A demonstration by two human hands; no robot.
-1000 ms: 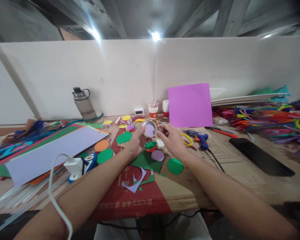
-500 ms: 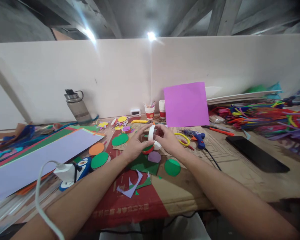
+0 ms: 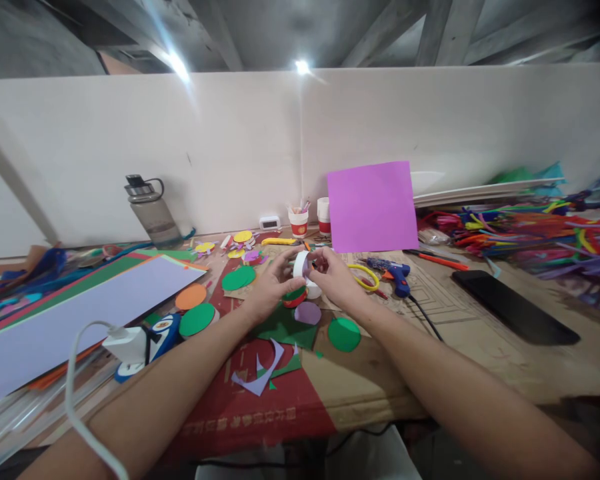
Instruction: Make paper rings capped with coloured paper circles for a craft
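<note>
At twelve o'clock, beyond the purple disc (image 3: 307,313), the white ring (image 3: 299,265) is held between the half-curled left hand (image 3: 270,285) and right hand (image 3: 336,275), best steadied lightly without being squashed.

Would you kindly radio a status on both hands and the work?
Left hand holding white ring; right hand at its side. Red-and-green piece just below, partly hidden. Purple disc nearer the wearer.

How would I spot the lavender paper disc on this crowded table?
Find the upright purple sheet at the back, then come forward to the left hand and right hand. Just nearer you, overlapping dark green paper, lies the lavender paper disc. Its colour separates it from the green disc to its right.
</note>
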